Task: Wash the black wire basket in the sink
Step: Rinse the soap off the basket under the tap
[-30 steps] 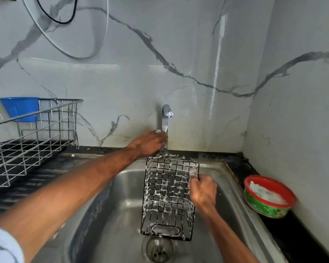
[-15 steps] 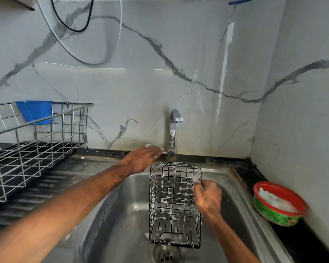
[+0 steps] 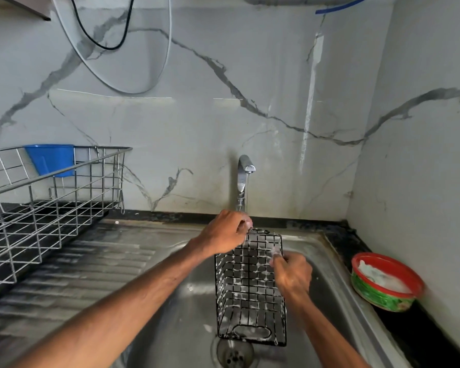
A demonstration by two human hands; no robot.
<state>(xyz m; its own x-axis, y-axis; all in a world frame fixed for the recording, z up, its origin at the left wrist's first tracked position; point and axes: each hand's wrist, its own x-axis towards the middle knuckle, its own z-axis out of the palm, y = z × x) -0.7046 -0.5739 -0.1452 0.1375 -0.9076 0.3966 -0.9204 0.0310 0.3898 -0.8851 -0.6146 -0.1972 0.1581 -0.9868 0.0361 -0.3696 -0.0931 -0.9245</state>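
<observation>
Steel rack (image 3: 54,210) left, red bowl (image 3: 377,296) right, hands (image 3: 225,231) (image 3: 293,273) gripping wire basket (image 3: 248,290)

The left forearm (image 3: 130,296), bare, reaches in from the near left and runs diagonally toward the far right. The left hand (image 3: 225,229) is seen back-up, its fingers curled over and gripping the far upper rim of the black wire basket (image 3: 250,288). The right forearm (image 3: 327,333) comes up from the near right, angled left. The right hand (image 3: 292,274) sits nearer than the left, knuckles up, its foam-covered fingertips (image 3: 276,251) pinching the basket's right edge.
</observation>
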